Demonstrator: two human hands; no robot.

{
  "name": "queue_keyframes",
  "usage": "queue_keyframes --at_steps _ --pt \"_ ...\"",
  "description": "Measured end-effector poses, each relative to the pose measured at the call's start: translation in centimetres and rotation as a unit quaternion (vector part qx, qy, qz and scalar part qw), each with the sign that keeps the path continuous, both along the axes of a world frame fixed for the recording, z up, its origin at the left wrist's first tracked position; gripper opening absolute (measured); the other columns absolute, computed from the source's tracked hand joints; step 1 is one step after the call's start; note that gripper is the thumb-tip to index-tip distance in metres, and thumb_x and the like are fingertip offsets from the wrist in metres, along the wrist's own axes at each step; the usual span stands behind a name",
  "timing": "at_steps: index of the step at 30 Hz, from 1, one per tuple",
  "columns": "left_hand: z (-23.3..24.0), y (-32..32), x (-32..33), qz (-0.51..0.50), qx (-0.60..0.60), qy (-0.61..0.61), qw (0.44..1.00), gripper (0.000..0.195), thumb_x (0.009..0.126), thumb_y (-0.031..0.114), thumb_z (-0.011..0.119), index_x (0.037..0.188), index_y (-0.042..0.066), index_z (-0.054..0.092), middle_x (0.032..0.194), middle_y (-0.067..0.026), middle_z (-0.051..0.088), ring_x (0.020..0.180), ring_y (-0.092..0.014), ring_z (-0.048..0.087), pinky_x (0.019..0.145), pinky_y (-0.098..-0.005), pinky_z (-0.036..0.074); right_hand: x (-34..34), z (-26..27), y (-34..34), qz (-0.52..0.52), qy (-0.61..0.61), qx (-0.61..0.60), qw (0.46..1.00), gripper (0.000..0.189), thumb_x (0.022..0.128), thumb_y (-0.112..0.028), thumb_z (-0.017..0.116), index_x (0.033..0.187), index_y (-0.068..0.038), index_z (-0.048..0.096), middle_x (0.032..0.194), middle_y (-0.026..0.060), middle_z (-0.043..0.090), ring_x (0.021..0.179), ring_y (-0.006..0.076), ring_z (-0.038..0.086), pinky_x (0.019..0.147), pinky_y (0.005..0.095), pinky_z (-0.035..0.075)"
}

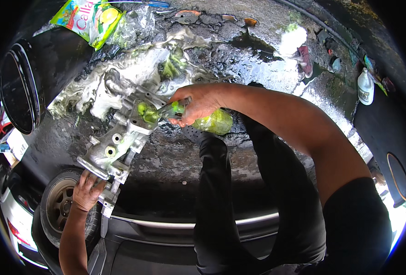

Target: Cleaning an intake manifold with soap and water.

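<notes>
A cast-metal engine part, apparently an intake manifold (101, 151), slants across the left of the view, with bolt holes and a flanged opening at its upper end. My left hand (87, 192) grips its lower end, the fingers lying over the flange edge. In my right hand (198, 105) is a clear plastic bottle (215, 122), tipped on its side with yellow-green contents. Its narrow end meets the part's upper opening, where yellow-green liquid (150, 115) shows. My fingers hide the middle of the bottle.
Whitish foam (130, 65) covers wet, rough ground (168, 151). A detergent bag (87, 20) and a blue-handled screwdriver (158, 4) lie at the far side. A white plastic bottle (365, 87) is at right. Near my left arm is a vehicle wheel (60, 206); my shoe (194, 134) is below the bottle.
</notes>
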State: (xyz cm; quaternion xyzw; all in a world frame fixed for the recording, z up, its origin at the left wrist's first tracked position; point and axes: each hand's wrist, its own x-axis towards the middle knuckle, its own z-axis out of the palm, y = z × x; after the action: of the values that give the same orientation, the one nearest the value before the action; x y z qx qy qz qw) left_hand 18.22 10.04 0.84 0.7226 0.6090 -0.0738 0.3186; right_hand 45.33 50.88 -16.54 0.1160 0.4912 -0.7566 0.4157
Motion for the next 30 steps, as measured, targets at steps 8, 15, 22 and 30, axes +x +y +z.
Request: queue_keyframes --at_steps 8,15,22,30 --pt "-0.2 -1.3 -0.8 0.003 -0.018 0.002 1.000 0.043 0.077 0.010 0.076 0.115 0.023 0.061 0.126 -0.0061 0.056 0.125 -0.039 0.057 0.091 -0.0451 0.060 -0.1 2.3 1.3 -0.012 -0.045 0.022 0.999 0.063 0.079 -0.012 0.076 0.140 -0.006 0.060 0.115 0.0081 0.072 0.100 0.0175 0.066 0.087 0.0328 0.052" --pt "0.1 -1.0 -0.9 0.006 -0.023 0.017 1.000 0.045 0.076 0.009 0.075 0.117 0.023 0.061 0.128 -0.0061 0.056 0.128 -0.038 0.055 0.091 -0.0444 0.060 -1.0 -0.5 -0.6 0.009 0.105 0.056 0.993 0.046 0.080 -0.014 0.073 0.125 -0.005 0.069 0.110 0.0100 0.072 0.101 0.0210 0.065 0.090 0.0367 0.050" --pt "0.6 1.6 0.1 0.006 -0.004 0.000 1.000 0.047 0.077 0.006 0.076 0.118 0.023 0.060 0.128 -0.0054 0.056 0.125 -0.036 0.057 0.085 -0.0422 0.061 -1.3 1.4 0.0 0.048 0.120 0.158 0.979 0.061 0.078 -0.019 0.073 0.137 -0.007 0.064 0.123 0.0173 0.068 0.113 0.0288 0.063 0.097 0.0401 0.050" --pt "1.7 2.6 1.1 -0.002 -0.030 0.007 1.000 0.043 0.080 0.014 0.072 0.121 0.023 0.064 0.126 -0.0038 0.058 0.128 -0.034 0.054 0.100 -0.0428 0.056 0.7 1.8 0.3 0.037 0.103 0.168 0.980 0.043 0.078 -0.016 0.076 0.120 -0.006 0.067 0.109 0.0128 0.070 0.102 0.0264 0.067 0.090 0.0400 0.052"
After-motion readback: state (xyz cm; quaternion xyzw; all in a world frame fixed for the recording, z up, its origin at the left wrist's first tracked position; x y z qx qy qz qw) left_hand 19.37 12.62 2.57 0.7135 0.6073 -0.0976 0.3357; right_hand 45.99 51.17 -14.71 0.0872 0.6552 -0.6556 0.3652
